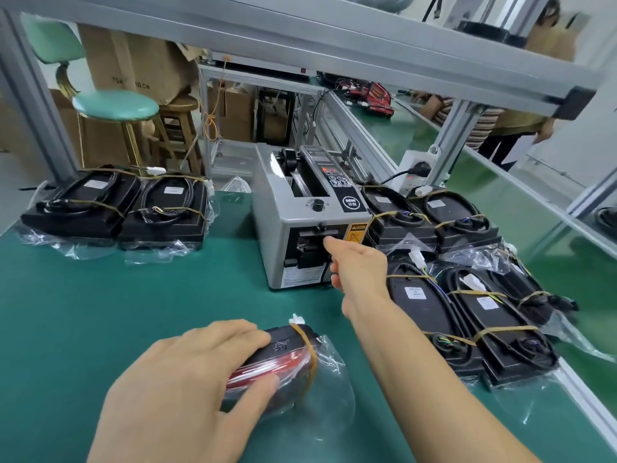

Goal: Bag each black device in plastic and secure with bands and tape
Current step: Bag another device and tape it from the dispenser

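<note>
Bagged device (287,359), banded, lies on the green tabletop (117,305) near the front edge, left hand (187,385) gripping it, fingers over top and thumb on its side. Right hand (357,269) reaches to the tape dispenser (300,222) slot, fingertips at the outlet; pinch unclear. Finished bagged devices sit left (113,205) and right (467,295) of the dispenser.

right hand (359,269) fingertips hidden, dispenser (310,222) labels unreadable
</note>
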